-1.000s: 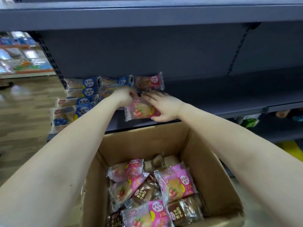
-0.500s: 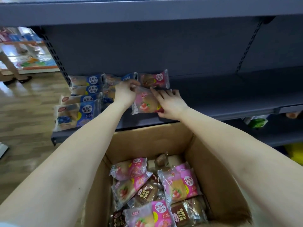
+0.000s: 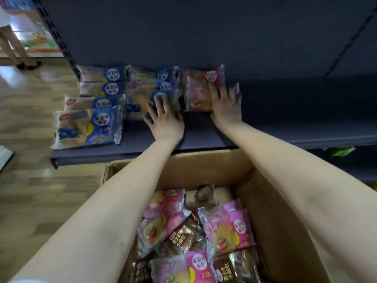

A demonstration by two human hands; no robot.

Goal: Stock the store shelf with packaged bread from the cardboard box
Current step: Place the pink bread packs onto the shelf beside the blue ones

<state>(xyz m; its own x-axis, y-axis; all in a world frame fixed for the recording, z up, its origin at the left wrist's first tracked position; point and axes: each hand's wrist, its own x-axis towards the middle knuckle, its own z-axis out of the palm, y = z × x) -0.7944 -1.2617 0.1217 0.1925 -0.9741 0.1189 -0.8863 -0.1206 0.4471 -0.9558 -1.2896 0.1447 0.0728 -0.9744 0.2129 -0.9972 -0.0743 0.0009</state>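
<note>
pink column takes shape on the bread shelf

a person's left hand (image 3: 165, 117) lies flat, fingers spread, on the front of the blue plastic-wrapped bread packets (image 3: 142, 103) in the second column. the right hand (image 3: 225, 105), fingers straight and slightly fanned, presses against the right edge of a pink plastic-wrapped bread packet (image 3: 196, 97) lying on the dark grey metal store shelf (image 3: 285, 129). neither of the hands grips anything. the pink packet lies in front of another of its kind at the back wall, just right of the blue columns. below the arms, the open brown cardboard box (image 3: 275, 201) holds a loose heap of pink packets (image 3: 226, 229) and brown-wrapped small loaves (image 3: 181, 237). the step in hand looks to be squaring the pink packet up against its neighbours. with the shelf to the right bare and the box well filled, the job seems in its early part. the next move would call for lifting both hands off without dragging the slippery wrappers, then reaching into the box for another pink packet to set in front of this one.
</note>
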